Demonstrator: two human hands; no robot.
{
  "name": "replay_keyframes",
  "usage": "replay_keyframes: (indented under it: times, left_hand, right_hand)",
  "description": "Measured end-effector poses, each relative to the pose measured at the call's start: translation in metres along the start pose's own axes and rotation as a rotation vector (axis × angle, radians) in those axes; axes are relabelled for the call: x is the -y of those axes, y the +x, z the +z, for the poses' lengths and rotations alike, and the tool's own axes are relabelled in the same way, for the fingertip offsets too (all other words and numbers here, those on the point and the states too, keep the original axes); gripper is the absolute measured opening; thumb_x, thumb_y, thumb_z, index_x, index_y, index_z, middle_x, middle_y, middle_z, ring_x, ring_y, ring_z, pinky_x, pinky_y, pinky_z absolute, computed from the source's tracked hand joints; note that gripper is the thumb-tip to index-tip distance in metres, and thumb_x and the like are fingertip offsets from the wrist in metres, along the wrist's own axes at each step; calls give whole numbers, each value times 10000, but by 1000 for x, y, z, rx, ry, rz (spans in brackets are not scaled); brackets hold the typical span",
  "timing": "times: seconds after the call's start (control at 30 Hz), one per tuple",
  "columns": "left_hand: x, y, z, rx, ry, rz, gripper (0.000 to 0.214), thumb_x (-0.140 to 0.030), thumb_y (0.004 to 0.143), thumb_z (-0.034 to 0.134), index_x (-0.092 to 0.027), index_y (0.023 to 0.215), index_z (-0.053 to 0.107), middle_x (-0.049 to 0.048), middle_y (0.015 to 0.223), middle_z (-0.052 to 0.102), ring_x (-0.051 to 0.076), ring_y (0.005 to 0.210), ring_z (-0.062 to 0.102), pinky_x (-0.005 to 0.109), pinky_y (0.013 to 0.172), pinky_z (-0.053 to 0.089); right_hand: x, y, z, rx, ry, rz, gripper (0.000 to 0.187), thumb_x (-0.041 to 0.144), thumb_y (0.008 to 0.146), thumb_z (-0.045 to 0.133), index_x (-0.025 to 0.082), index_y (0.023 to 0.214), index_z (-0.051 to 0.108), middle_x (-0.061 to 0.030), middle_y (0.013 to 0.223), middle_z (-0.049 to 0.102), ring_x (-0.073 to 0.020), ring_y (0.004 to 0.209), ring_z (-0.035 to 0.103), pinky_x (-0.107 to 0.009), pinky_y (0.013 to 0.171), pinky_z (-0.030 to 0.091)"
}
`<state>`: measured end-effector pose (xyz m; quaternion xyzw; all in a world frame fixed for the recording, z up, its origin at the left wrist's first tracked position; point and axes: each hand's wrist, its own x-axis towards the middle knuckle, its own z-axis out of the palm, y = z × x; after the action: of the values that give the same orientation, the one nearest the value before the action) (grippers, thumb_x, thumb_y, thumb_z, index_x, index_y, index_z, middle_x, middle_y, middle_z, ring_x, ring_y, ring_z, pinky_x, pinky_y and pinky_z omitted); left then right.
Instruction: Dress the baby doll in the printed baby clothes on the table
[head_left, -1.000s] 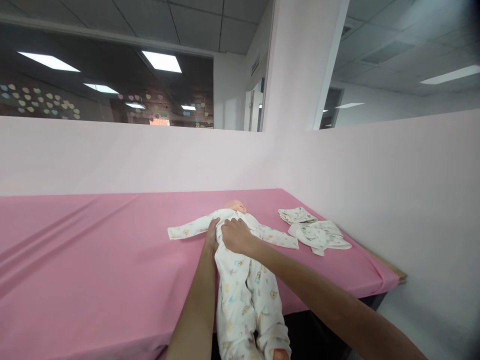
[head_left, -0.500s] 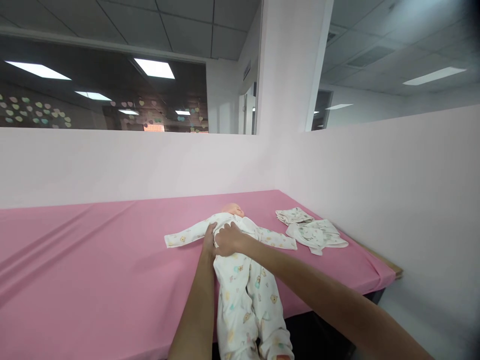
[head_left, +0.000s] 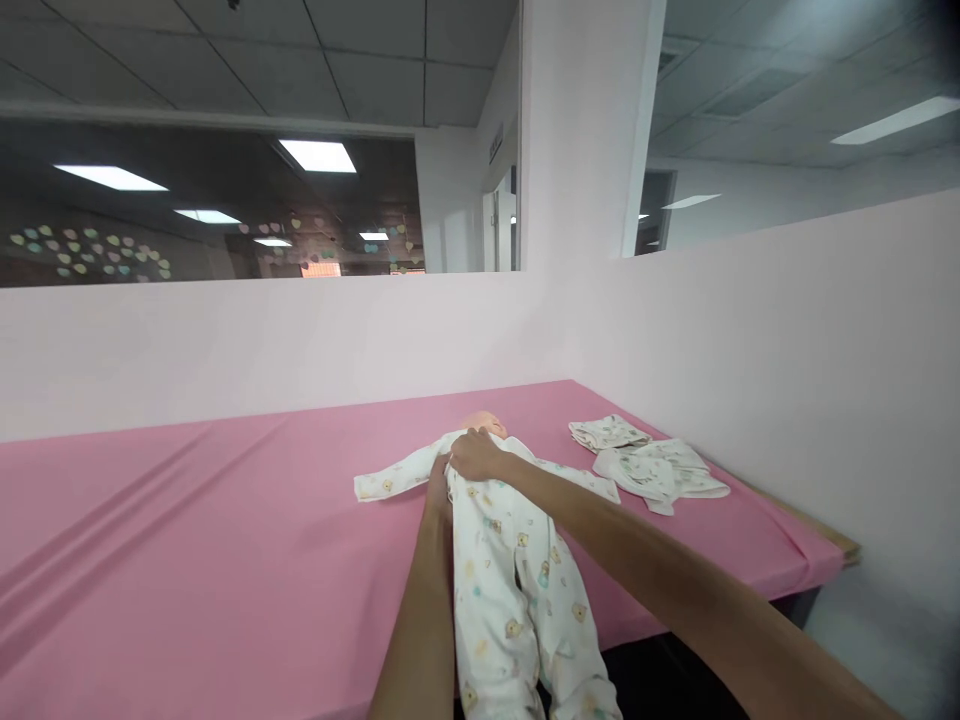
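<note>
A baby doll (head_left: 486, 422) lies on its back on the pink-covered table, its head towards the wall. It wears a white long-sleeved baby top (head_left: 405, 476) with sleeves spread to both sides. Printed white baby pants (head_left: 491, 570) cover its legs, which reach towards me over the table's near edge. My right hand (head_left: 477, 455) is closed on the waistband of the pants at the doll's upper body. Against the left side of the waist, my left hand (head_left: 439, 488) grips the pants' edge, its fingers mostly hidden by cloth and the right hand.
Folded white printed cloth (head_left: 607, 432) and a crumpled white garment (head_left: 664, 474) lie to the right of the doll. The pink table cover (head_left: 225, 560) has creases at left. Low white walls (head_left: 300, 340) border the table behind and at right, with windows above.
The pants' waistband has been drawn higher up the doll's body, with my right hand moving towards the head. My view has shifted slightly, so everything on the table appears further right.
</note>
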<state>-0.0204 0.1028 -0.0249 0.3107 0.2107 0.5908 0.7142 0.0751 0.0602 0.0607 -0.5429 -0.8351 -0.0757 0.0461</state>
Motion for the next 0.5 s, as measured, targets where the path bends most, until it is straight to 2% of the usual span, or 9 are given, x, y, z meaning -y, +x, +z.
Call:
replay_keyframes:
  times: [0.1,0.23,0.33,0.43,0.5]
  left_hand:
    - [-4,2,-2,-23,112,66,63,-115,715,688,-128,657,668,28,637,661,257,848,638,314,806,477]
    - [-6,1,-4,-59,202,120,125,-121,751,640,-146,631,667,39,690,683,261,969,616,322,898,453]
    - [-5,1,-4,-80,237,123,83,-185,819,628,-138,770,676,50,880,698,219,1016,601,359,940,447]
    - [-3,0,-1,-78,245,96,225,-324,885,597,-131,989,647,58,1083,649,210,1015,602,407,908,482]
    - [-1,-1,1,-71,242,72,305,-380,903,565,-137,1077,625,59,1143,619,231,1021,598,409,888,501]
  right_hand:
    - [-7,10,6,-58,13,38,302,219,889,404,105,879,683,-181,996,683,-318,1004,563,-440,839,388]
    - [-5,-3,17,-145,41,38,311,264,920,390,128,855,662,-166,987,661,-310,1031,517,-450,884,339]
    - [-10,-27,22,-212,96,31,296,295,939,378,162,867,633,-130,1031,631,-281,1065,475,-436,927,299]
    - [-26,-53,26,-266,187,79,287,286,953,342,183,881,601,-95,1032,614,-250,1052,470,-409,915,295]
    - [-42,-68,31,-272,269,128,282,271,950,328,186,850,578,-76,968,617,-222,965,502,-375,856,322]
